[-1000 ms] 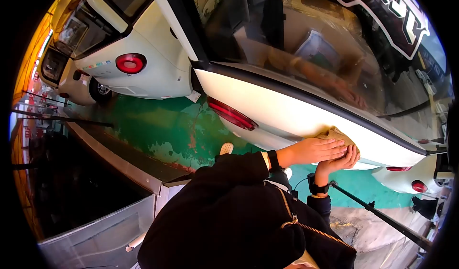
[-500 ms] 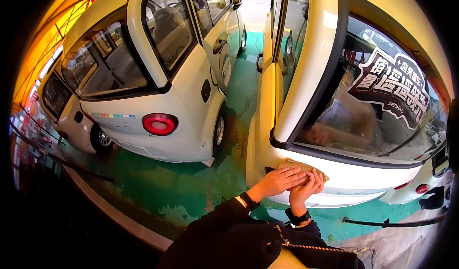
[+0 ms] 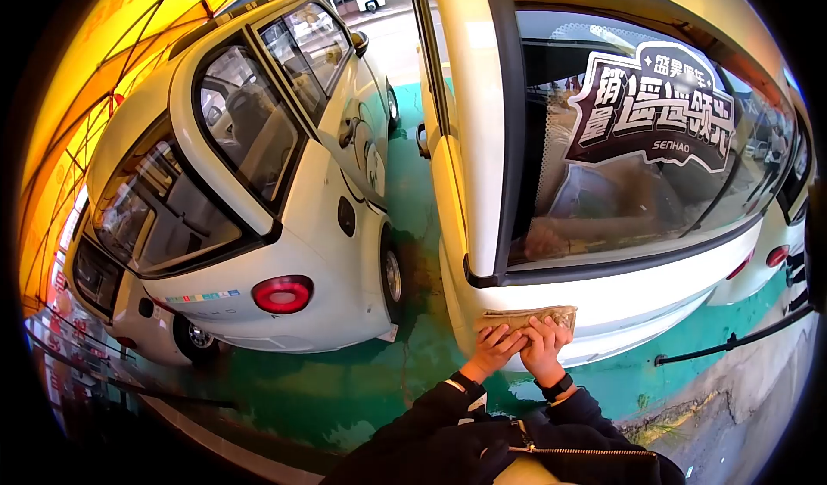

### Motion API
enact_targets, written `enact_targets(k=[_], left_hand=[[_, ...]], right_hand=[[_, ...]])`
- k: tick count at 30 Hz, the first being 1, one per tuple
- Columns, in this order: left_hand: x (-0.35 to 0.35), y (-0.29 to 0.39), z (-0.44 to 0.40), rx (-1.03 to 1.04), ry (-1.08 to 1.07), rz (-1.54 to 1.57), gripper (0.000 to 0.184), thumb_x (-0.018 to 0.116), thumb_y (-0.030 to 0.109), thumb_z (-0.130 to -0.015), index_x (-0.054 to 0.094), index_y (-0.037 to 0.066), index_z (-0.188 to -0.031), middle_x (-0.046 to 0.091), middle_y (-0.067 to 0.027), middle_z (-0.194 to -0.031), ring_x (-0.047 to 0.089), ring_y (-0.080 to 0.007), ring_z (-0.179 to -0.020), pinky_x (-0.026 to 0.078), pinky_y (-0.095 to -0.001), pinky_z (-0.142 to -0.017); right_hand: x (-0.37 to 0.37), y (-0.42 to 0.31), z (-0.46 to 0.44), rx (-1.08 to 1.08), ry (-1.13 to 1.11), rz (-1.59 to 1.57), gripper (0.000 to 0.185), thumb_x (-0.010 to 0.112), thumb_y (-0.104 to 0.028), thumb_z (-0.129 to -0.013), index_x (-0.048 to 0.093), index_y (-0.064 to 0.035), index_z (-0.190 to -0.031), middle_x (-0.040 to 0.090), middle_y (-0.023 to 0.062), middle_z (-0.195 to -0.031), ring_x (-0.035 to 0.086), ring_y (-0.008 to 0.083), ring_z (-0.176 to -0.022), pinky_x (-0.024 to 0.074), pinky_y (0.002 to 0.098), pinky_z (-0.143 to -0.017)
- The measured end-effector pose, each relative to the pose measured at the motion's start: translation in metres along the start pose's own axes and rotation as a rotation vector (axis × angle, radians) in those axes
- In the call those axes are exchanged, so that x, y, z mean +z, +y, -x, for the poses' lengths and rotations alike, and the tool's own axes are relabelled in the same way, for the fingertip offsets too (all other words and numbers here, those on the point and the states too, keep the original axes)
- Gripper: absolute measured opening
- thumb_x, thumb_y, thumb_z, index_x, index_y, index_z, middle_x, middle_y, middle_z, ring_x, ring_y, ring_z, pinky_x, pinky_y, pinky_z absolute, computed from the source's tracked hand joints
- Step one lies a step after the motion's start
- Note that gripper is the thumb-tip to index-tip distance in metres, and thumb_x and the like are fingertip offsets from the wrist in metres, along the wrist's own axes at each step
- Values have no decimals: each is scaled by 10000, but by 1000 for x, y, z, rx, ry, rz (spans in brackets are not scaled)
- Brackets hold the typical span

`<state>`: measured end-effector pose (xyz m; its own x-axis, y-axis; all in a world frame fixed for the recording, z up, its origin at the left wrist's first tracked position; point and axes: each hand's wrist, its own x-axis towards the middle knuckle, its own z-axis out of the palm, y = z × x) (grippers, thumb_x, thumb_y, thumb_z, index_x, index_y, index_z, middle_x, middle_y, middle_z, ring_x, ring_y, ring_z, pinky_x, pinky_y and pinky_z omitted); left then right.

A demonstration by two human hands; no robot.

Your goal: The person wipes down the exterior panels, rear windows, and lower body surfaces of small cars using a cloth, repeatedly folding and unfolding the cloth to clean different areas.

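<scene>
A folded brown cloth (image 3: 517,316) lies against the white rear corner of the small car (image 3: 620,306) in front of me, below its rear window. My left hand (image 3: 497,348) grips the lower edge of the cloth, its fingers curled over it. Right beside it, almost touching, my right hand (image 3: 544,345) holds the right part of the cloth with bent fingers. Behind the cloth, the car's tail light area is hidden. Above is the dark rear window (image 3: 603,201), bearing a black-and-white sticker (image 3: 655,110) with Chinese characters and "SENHAO".
A second cream-coloured car (image 3: 319,287) stands at the left, with a round red tail light (image 3: 282,294). Between the cars runs a strip of green floor (image 3: 410,201). Another car (image 3: 771,265) sits at the right, near a black rail (image 3: 732,340). Yellow tent fabric (image 3: 103,46) hangs upper left.
The view has turned and tilted. My hands have shifted from lying overlapped and flat on the cloth to side by side, gripping its lower edge, with the cloth now more folded.
</scene>
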<state>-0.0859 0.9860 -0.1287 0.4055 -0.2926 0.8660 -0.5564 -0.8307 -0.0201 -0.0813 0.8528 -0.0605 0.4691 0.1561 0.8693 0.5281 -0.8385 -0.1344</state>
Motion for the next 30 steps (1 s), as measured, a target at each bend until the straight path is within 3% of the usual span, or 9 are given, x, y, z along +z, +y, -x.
enact_targets(k=[6, 10, 14, 16, 18, 21, 24, 26, 30], left_hand=[[13, 5, 26, -3, 22, -121, 286, 604, 214, -816, 519, 251, -1085, 392, 35, -1298, 315, -234, -1294, 210, -479, -1083], [25, 9, 56, -17, 60, -134, 372, 639, 246, -805, 500, 266, -1149, 387, 32, -1300, 335, -232, -1270, 225, -450, -1068], [24, 8, 82, 0, 4, -108, 307, 655, 215, -756, 478, 182, -1006, 380, -22, -1166, 402, -277, -1047, 365, -418, -890], [32, 8, 119, -134, -33, 74, 329, 668, 179, -718, 525, 124, -1009, 403, -22, -1133, 418, -260, -1005, 404, -394, -818], [9, 12, 108, -15, -223, 33, 282, 643, 118, -709, 586, 71, -982, 459, -28, -1068, 463, -254, -1011, 426, -418, -832], [6, 20, 124, 6, -387, 223, 374, 616, 92, -746, 568, 52, -1114, 457, -67, -1163, 436, -263, -1147, 397, -440, -955], [2, 26, 124, -56, -538, 387, 275, 556, 34, -738, 634, 61, -1001, 539, -57, -1091, 498, -292, -1125, 368, -513, -992], [-2, 36, 118, -19, -627, 354, 492, 589, 67, -704, 534, 19, -1191, 481, -134, -1225, 403, -342, -1224, 331, -518, -1036], [-8, 49, 101, -32, -740, 484, 525, 602, 62, -692, 520, 13, -1208, 457, -187, -1221, 389, -374, -1233, 325, -531, -1042]], right_hand=[[1, 10, 9, -150, -1, -52, 116, 625, -136, -768, 617, -206, -860, 606, -51, -1090, 472, 181, -1094, 293, 403, -946], [-4, 14, 11, -278, -54, -85, 164, 563, -190, -782, 644, -224, -921, 626, -74, -1103, 502, 118, -1075, 289, 338, -971], [-14, 20, 6, -519, -164, -70, 203, 570, -185, -763, 633, -224, -952, 602, -66, -1127, 509, 110, -1092, 350, 304, -969], [0, 29, 36, -630, -249, -247, 210, 574, -158, -761, 628, -213, -956, 569, -58, -1134, 514, 123, -1077, 402, 274, -921], [6, 31, 50, -728, -293, -241, 211, 585, -156, -747, 631, -198, -950, 545, -58, -1113, 515, 124, -1060, 427, 249, -876], [1, 28, 56, -616, -635, -154, 150, 580, -186, -739, 616, -202, -884, 531, -67, -1005, 525, 120, -1027, 438, 244, -820], [3, 31, 72, -647, -720, -77, 132, 570, -174, -730, 607, -189, -856, 520, -62, -984, 521, 116, -1017, 431, 245, -820], [-2, 29, 70, -615, -762, -63, 115, 573, -172, -709, 592, -190, -822, 519, -60, -979, 517, 116, -994, 424, 244, -826], [-10, 29, 61, -588, -709, -92, 66, 563, -159, -690, 560, -159, -756, 527, -37, -918, 515, 139, -961, 431, 259, -834]])
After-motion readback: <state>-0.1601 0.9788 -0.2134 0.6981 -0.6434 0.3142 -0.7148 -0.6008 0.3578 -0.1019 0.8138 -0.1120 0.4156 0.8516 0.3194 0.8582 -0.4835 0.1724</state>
